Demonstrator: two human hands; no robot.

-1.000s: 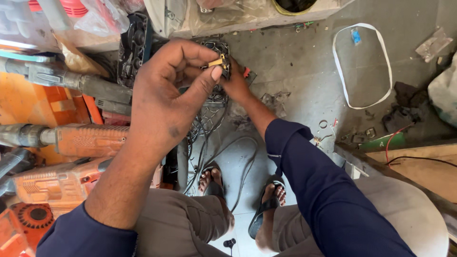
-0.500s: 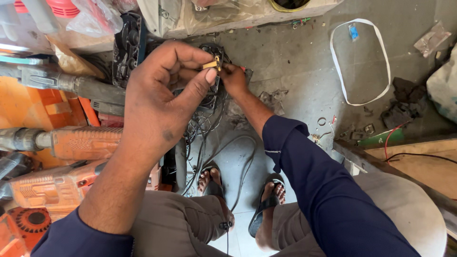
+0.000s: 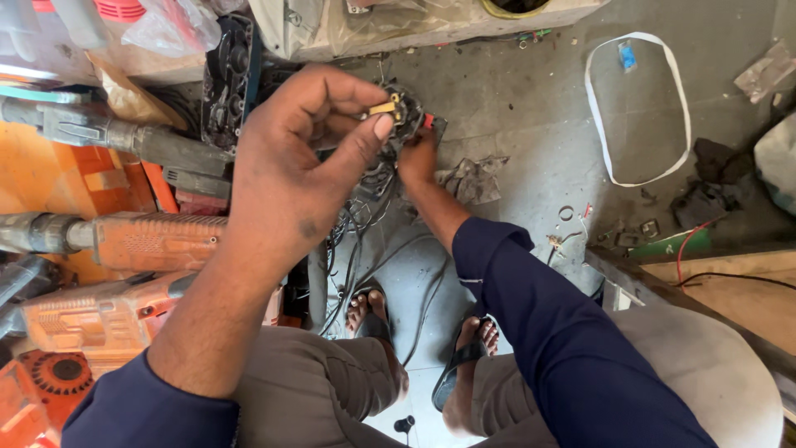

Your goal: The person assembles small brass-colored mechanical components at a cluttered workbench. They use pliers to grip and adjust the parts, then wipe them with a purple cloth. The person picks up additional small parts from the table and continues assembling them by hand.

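My left hand (image 3: 307, 158) is raised close to the camera, thumb and fingers pinched on a small brass part (image 3: 383, 107). Right behind it sits a black round motor part (image 3: 408, 116) with red bits, held from below by my right hand (image 3: 419, 159). Black wires (image 3: 365, 224) hang from that part down to the floor between my knees. Much of my right hand is hidden behind my left.
Orange power tools (image 3: 141, 241) lie stacked at the left, with a grey drill body (image 3: 116, 137) above them. A white loop of band (image 3: 637, 108) lies on the concrete floor at right. Scraps and a red wire (image 3: 692, 241) sit near a wooden bench. My sandalled feet (image 3: 464, 357) are below.
Both hands with the motor part have drifted slightly left and up in view; the pinch on the brass part holds.
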